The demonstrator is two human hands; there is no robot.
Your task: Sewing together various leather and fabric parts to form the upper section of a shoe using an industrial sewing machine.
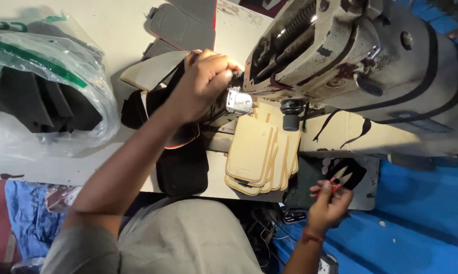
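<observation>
My left hand [206, 81] is closed around a black fabric piece [181, 137] and presses it against the needle area of the sewing machine [350, 56]. Beside my knuckles sits a small metal machine part [239, 101]. Low at the right, my right hand [328, 203] grips a small thread snipper with red handles [340, 180]. A fanned stack of tan flat pieces [262, 152] lies on the table between my two hands. Another black padded piece [183, 170] hangs over the table's front edge.
A clear plastic bag holding dark pieces [41, 86] fills the left of the white table [112, 30]. Grey padded pieces [181, 28] lie at the back. Blue sheeting [416, 223] covers the lower right. Cables run below the table.
</observation>
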